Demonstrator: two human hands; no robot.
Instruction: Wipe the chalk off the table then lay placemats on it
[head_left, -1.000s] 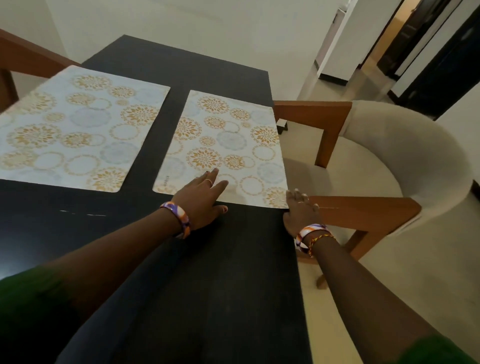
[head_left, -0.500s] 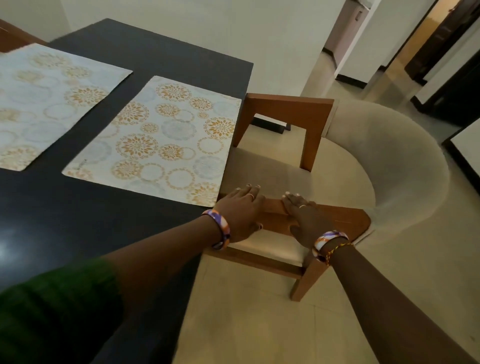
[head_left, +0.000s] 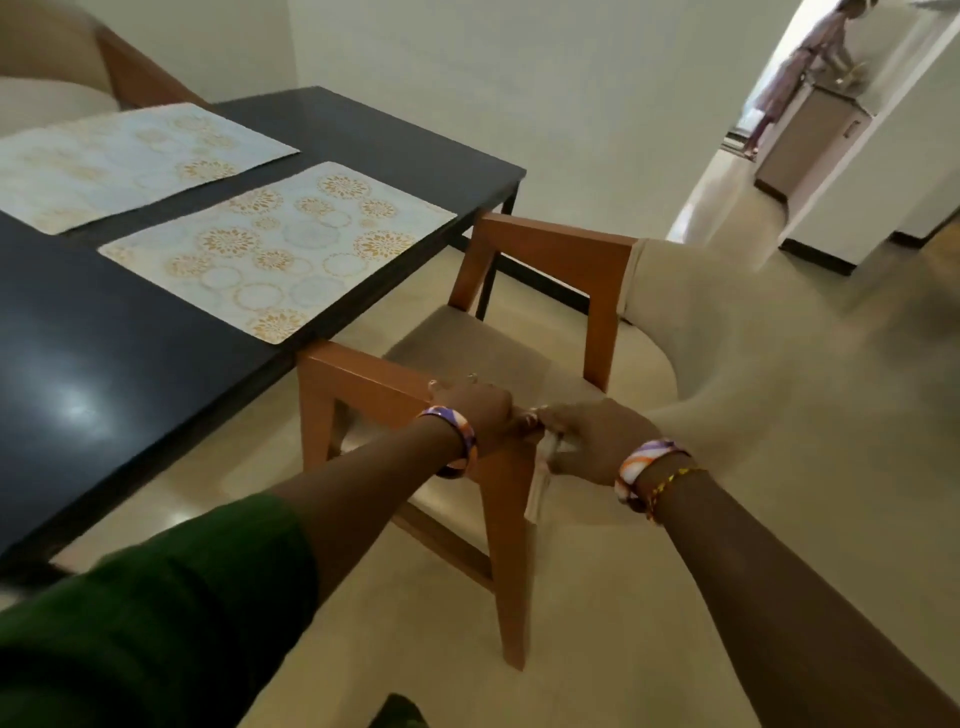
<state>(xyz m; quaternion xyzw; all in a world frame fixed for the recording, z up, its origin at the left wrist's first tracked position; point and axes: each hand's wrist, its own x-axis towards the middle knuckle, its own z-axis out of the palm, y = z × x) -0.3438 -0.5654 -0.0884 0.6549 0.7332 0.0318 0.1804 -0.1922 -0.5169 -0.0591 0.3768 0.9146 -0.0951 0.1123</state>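
Dark rectangular table (head_left: 156, 374) carried two pale floral-patterned placemats (head_left: 280, 249) – beside it, left hand (head_left: 475, 415) and right hand (head_left: 597, 441) both gripped the brown wooden chair's armrest (head_left: 374, 374)

A dark table (head_left: 130, 374) is seen on the left, with a shiny top. Two placemats are laid flat on it, side by side with a gap between. The near placemat (head_left: 280, 249) (pale, with gold flower rings) is set at the table's right edge. The far placemat (head_left: 130, 161) is laid behind it.
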